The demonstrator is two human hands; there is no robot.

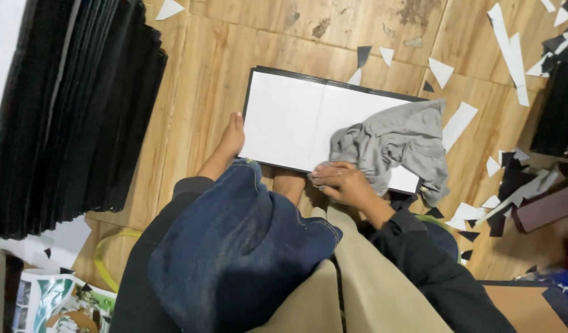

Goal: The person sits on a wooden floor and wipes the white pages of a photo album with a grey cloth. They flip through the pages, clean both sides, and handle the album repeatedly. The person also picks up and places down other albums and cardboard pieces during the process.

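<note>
Nearest to me I see folded knees in rough blue denim (234, 246), and beside them a flat tan board (364, 277) running up toward the right hand (344, 184). That hand comes out of a dark sleeve and rests knuckles-up, its fingers (327, 174) curled down and bunched over the near corner of a soft, crumpled grey cloth (395, 148), which they pinch against the surface beneath; the grip looks closed on the fabric, though I cannot see the fingertips themselves. Under the fingers lies an open white panel (290, 120), smooth, rectangular, with a thin black border and a faint centre fold, flat on the floor. The cloth spreads in loose wrinkles up and to the right of the fingers, covering the panel's right part. The left hand I cannot find; the denim hides where it would be, so I cannot tell how it stands. Left of the fingers, a bare foot (225, 145) touches the panel's near left edge. Beyond the fingers the floor (197, 74) is worn wood-grain plank. Farther right of the fingers lie scattered white paper scraps (460, 120), triangles and strips, with black offcuts among them. Far to the left stands a thick ribbed stack of black sheets (74, 111).
</note>
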